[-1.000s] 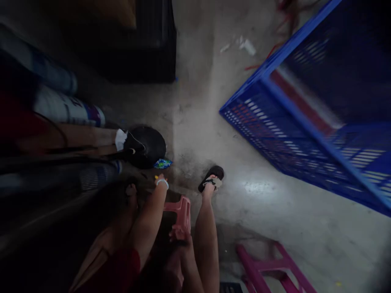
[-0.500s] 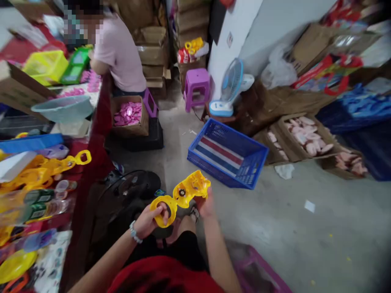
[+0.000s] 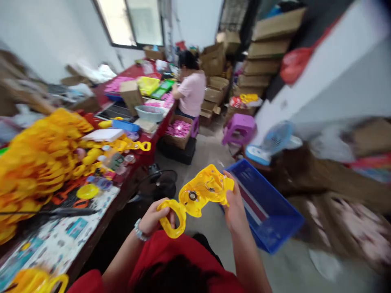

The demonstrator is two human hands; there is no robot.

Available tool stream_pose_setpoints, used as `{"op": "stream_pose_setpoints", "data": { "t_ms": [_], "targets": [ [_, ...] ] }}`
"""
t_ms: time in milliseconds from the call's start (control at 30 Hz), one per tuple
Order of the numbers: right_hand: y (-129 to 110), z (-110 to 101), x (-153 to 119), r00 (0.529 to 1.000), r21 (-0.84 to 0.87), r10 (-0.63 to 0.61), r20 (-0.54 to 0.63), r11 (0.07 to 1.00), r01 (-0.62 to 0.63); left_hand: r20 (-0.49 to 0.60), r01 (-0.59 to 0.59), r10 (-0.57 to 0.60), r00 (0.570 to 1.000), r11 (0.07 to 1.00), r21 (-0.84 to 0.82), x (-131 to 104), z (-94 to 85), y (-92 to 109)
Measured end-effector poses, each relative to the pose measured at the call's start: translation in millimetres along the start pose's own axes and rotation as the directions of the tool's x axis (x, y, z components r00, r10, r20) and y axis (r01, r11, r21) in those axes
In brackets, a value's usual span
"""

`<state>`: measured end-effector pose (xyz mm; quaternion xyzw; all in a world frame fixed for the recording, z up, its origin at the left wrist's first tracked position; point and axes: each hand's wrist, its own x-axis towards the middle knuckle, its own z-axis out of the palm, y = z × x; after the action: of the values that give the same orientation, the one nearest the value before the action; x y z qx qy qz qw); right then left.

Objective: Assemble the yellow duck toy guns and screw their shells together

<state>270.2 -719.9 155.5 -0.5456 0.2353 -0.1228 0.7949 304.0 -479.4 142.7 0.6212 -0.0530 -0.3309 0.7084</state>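
Note:
Between my two hands I hold a yellow plastic toy shell [image 3: 203, 190], its hollow inner side facing up. A round dark part and thin wires show inside it. My left hand [image 3: 157, 217] is closed around the ring-shaped end, thumb over the rim. At the wider end, my right hand [image 3: 233, 203] grips the edge from the right. The shell hangs in the air in front of my red shirt, touching neither the table nor the crate.
A table [image 3: 100, 221] on my left bears a big heap of yellow shells [image 3: 39, 158]. A blue crate [image 3: 275, 215] stands on the floor at right, near a blue fan [image 3: 275, 140] and a purple stool [image 3: 240, 129]. A co-worker [image 3: 192, 89] sits farther along the table.
My view has swung left and up, so the heap of yellow shells and the window now show. Both hands still hold the yellow shell, which appears a little larger and nearer.

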Motion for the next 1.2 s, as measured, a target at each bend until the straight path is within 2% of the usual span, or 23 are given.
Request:
{"op": "stream_pose_setpoints", "data": {
  "t_ms": [67, 100, 167, 233, 300, 367, 433, 500, 533, 567, 667, 733, 800, 867, 900, 933, 967, 1000, 1033, 1067, 1100, 1133, 1200],
  "targets": [
    [17, 23, 20, 1.000, -0.051, 0.021, 0.022, 0.998, -0.019, -0.217, -0.130, 0.149, 0.965, 0.987, 0.098, 9, -32.5, -2],
    [29, 34, 31, 0.999, -0.079, 0.046, 0.019, 0.996, -0.045, -0.325, -0.187, 0.234, 0.916, 0.967, 0.171, 11, -53.4, 0],
    [61, 57, 50, 0.986, -0.129, 0.157, 0.055, 0.980, -0.149, -0.491, -0.259, 0.413, 0.767, 0.899, 0.353, 7, -98.8, 10],
    [96, 78, 60, 0.948, -0.174, 0.298, 0.113, 0.945, -0.276, -0.536, -0.279, 0.587, 0.606, 0.788, 0.548, -9, -140.5, 28],
    [128, 98, 58, 0.910, -0.220, 0.396, 0.119, 0.905, -0.365, -0.452, -0.294, 0.733, 0.509, 0.641, 0.709, -27, -172.8, 53],
    [154, 122, 51, 0.886, -0.266, 0.452, 0.099, 0.870, -0.414, -0.294, -0.346, 0.832, 0.470, 0.480, 0.806, -39, -193.4, 81],
    [171, 149, 44, 0.870, -0.310, 0.480, 0.111, 0.849, -0.429, -0.048, -0.375, 0.915, 0.400, 0.211, 0.902, -42, -203.1, 110],
    [179, 178, 41, 0.868, -0.340, 0.470, 0.162, 0.852, -0.398, 0.247, -0.324, 0.918, 0.310, -0.142, 0.935, -40, -205.8, 134],
    [181, 192, 41, 0.871, -0.350, 0.451, 0.196, 0.862, -0.368, 0.355, -0.293, 0.891, 0.281, -0.273, 0.916, -38, -206.4, 145],
    [182, 207, 42, 0.875, -0.355, 0.424, 0.232, 0.875, -0.330, 0.424, -0.272, 0.867, 0.262, -0.355, 0.895, -36, -207.2, 153],
    [175, 245, 49, 0.899, -0.363, 0.307, 0.313, 0.913, -0.185, 0.455, -0.299, 0.861, 0.228, -0.383, 0.874, -36, -212.6, 168],
    [161, 260, 55, 0.930, -0.361, 0.173, 0.325, 0.931, -0.047, 0.447, -0.323, 0.872, 0.201, -0.372, 0.871, -38, -218.1, 171],
    [139, 264, 60, 0.959, -0.357, -0.031, 0.283, 0.924, 0.135, 0.446, -0.346, 0.876, 0.185, -0.367, 0.863, -40, -223.3, 172],
    [107, 262, 62, 0.938, -0.358, -0.289, 0.190, 0.870, 0.340, 0.449, -0.359, 0.874, 0.185, -0.366, 0.859, -42, -227.1, 172],
    [88, 260, 62, 0.901, -0.353, -0.411, 0.135, 0.830, 0.432, 0.456, -0.363, 0.869, 0.190, -0.369, 0.855, -42, -228.4, 172],
    [69, 259, 61, 0.834, -0.354, -0.540, 0.108, 0.763, 0.540, 0.463, -0.364, 0.863, 0.200, -0.373, 0.853, -43, -229.3, 172],
    [49, 261, 59, 0.736, -0.370, -0.665, 0.128, 0.657, 0.657, 0.475, -0.365, 0.855, 0.207, -0.383, 0.848, -42, -229.8, 173],
    [31, 265, 56, 0.607, -0.386, -0.769, 0.201, 0.507, 0.770, 0.489, -0.367, 0.846, 0.214, -0.394, 0.843, -42, -229.9, 173],
    [14, 273, 53, 0.359, -0.392, -0.843, 0.401, 0.197, 0.899, 0.507, -0.371, 0.834, 0.217, -0.410, 0.833, -42, -229.7, 174],
    [0, 283, 49, 0.184, -0.380, -0.772, 0.609, -0.080, 0.922, 0.520, -0.371, 0.824, 0.225, -0.421, 0.828, -42, -229.1, 174],
    [-10, 296, 46, 0.064, -0.296, -0.636, 0.769, -0.267, 0.917, 0.526, -0.368, 0.819, 0.232, -0.426, 0.826, -41, -228.2, 175],
    [-18, 308, 43, -0.017, -0.192, -0.515, 0.857, -0.351, 0.917, 0.524, -0.363, 0.818, 0.238, -0.425, 0.829, -41, -227.1, 175],
    [-25, 328, 46, -0.149, -0.006, -0.354, 0.923, -0.400, 0.917, 0.522, -0.358, 0.813, 0.256, -0.422, 0.833, -40, -224.7, 174]
  ]
}}
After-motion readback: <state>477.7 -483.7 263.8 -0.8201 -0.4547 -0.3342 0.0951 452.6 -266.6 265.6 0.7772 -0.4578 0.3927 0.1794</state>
